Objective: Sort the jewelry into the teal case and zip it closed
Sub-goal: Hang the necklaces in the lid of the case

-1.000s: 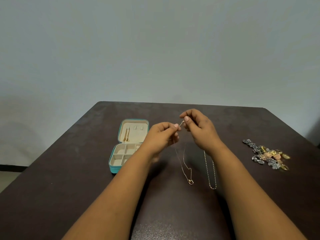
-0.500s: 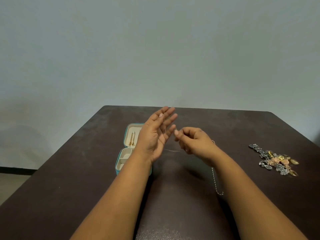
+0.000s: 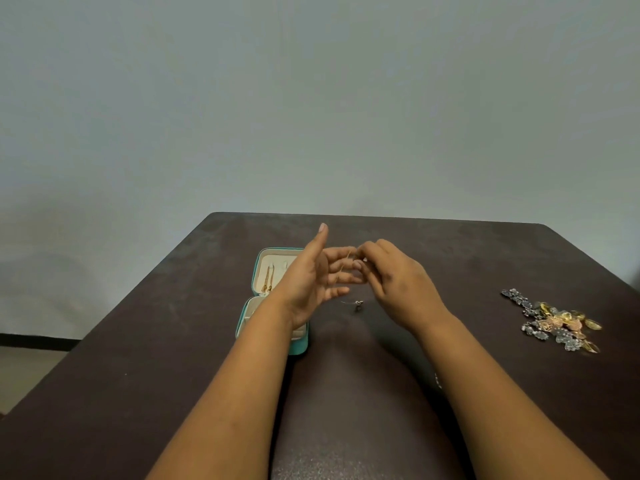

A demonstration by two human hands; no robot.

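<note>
Over the open teal case (image 3: 297,348), both hands work a thin chain (image 3: 343,265).

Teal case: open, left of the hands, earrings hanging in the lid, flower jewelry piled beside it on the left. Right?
Not quite. The head view shows the flower jewelry far right on the table, well apart from the case. The rest holds.

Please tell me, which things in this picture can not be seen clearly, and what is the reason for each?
Head view only:
- Teal case: the left hand and forearm cover most of its tray compartments.
- Thin gold chain: too fine and blurred to follow; how the right hand holds it is unclear.
- Second chain: almost wholly hidden by the right forearm.
- Jewelry pile: pieces too small to count.
</note>
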